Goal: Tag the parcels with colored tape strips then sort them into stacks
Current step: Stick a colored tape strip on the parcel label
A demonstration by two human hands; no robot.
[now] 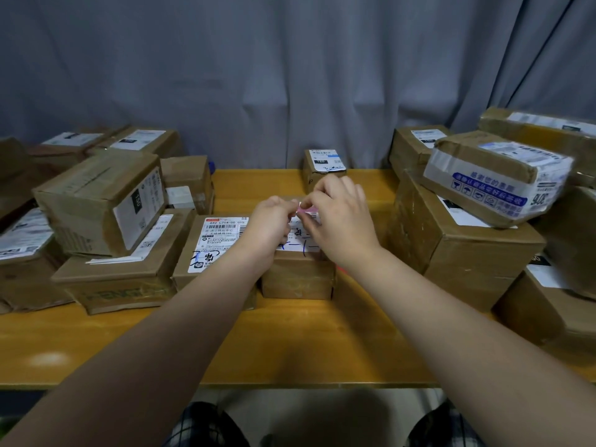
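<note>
Small brown cardboard parcel [296,279], scribbled white label on top, sits upright. Short pink tape strip [305,208] is just above its far top edge. Other brown cardboard parcels [100,204] are stacked on both sides of it.

A makeshift parcel-sorting spot, home or back room (cannot tell which): taped parcels [96,201] with shipping labels [222,240] crowd a yellow table [290,343] at 9 and 3 o'clock; grey curtain [258,75] hangs at 12.

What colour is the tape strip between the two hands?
Pink: the tape strip shows in the head view.
</note>
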